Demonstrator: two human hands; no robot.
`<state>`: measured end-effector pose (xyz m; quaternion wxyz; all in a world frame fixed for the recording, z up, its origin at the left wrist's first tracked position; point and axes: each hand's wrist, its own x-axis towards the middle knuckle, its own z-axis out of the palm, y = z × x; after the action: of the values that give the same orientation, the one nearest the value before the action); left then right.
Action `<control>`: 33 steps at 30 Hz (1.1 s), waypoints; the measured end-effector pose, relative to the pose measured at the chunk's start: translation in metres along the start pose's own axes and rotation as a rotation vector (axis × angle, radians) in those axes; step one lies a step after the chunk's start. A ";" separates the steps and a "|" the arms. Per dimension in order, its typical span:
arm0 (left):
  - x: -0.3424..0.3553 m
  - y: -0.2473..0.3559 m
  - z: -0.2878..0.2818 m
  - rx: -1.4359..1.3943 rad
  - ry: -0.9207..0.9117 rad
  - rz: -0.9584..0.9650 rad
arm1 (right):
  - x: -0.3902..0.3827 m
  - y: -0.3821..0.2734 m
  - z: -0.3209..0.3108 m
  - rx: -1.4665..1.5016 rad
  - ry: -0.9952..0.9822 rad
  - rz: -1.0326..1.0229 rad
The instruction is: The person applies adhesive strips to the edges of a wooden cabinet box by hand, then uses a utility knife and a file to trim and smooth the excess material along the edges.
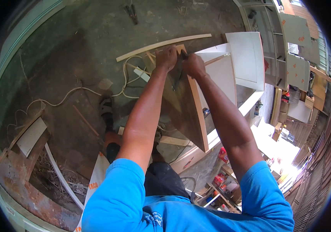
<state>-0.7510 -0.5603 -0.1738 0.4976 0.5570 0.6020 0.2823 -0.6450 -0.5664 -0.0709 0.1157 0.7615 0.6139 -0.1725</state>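
A brown wooden board point(186, 104) with a pale edge strip stands on its edge in front of me, running away toward the far side. At its far end my left hand point(166, 58) is closed, fingers curled down; what they grip is hidden. My right hand point(194, 66) is closed just to the right, near the board's edge, with a small dark tool point(184, 55) jutting from its fingers toward the left hand. The tool's kind cannot be made out. Behind the right forearm stands a white panel point(219, 81), joined to a larger white panel point(246, 60).
A long wooden strip point(163, 45) lies beyond the hands. A pale cable point(84, 88) winds over the concrete floor at left. Pliers-like tools point(130, 13) lie farther off. Cabinet frames point(273, 42) stand at right; a wooden offcut point(176, 141) is near my feet.
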 end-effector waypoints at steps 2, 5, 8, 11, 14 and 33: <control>0.000 -0.001 0.001 0.005 0.031 0.010 | -0.002 0.000 0.008 0.031 -0.034 -0.028; -0.002 -0.002 -0.001 0.084 0.003 0.038 | -0.005 -0.001 0.012 -0.033 0.220 -0.217; -0.007 0.000 -0.002 -0.091 -0.138 -0.099 | -0.005 0.001 0.004 0.008 0.020 -0.095; -0.012 0.004 -0.002 -0.037 -0.062 -0.092 | -0.004 -0.002 -0.007 0.063 0.032 -0.063; -0.010 0.002 -0.005 -0.062 -0.100 -0.026 | 0.001 -0.010 -0.011 0.038 0.001 -0.028; 0.000 -0.036 0.017 -0.225 -0.162 -0.164 | 0.018 -0.032 -0.004 0.028 0.058 -0.104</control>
<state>-0.7496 -0.5718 -0.2122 0.6252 0.4674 0.5681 0.2606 -0.6721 -0.5420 -0.0736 0.0781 0.7349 0.6532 -0.1646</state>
